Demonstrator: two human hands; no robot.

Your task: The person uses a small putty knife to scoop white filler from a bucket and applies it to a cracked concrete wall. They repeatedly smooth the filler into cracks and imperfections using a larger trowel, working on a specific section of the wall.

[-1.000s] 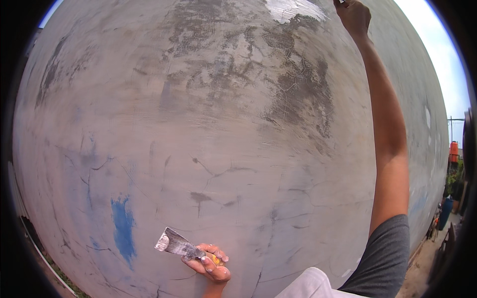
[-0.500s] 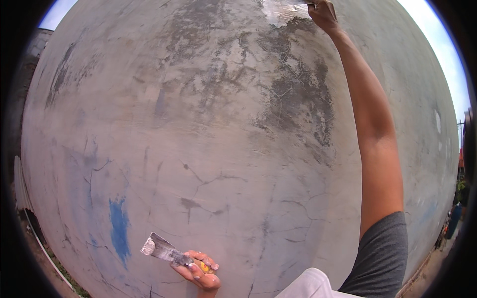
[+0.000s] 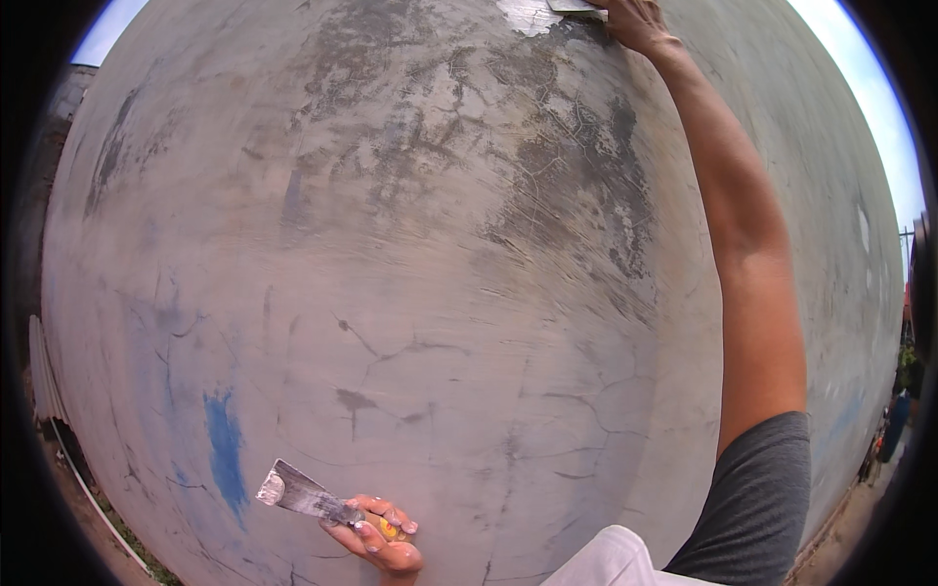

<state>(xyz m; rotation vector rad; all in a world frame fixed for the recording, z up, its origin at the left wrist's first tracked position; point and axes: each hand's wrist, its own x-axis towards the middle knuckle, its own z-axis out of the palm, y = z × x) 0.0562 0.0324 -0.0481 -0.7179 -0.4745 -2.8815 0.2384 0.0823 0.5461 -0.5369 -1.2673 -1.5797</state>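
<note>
My left hand [image 3: 384,542], low in the picture, is closed around the yellowish handle of a putty knife [image 3: 318,495]. A lump of whitish putty [image 3: 272,487] sits at the tip of its stained blade, which points up and left. High up, my right arm stretches to the wall [image 3: 430,293]. There my right hand [image 3: 640,24] grips a flat, light-coloured blade tool [image 3: 576,6], partly cut off by the top edge. The tool lies against the wall beside a shiny whitish smear [image 3: 531,16]. Its handle is hidden.
Dark, flaking patches [image 3: 586,146] and fine cracks mark the grey wall below my right hand. A blue paint mark [image 3: 225,454] is at lower left. Pale long pieces [image 3: 44,376] stand by the wall's left edge. A dark blue object [image 3: 893,430] stands at the far right.
My right hand and its blade have shifted slightly; the blade's edge shows more plainly and the whitish smear appears smaller. The left hand with the putty knife sits slightly further left in view.
</note>
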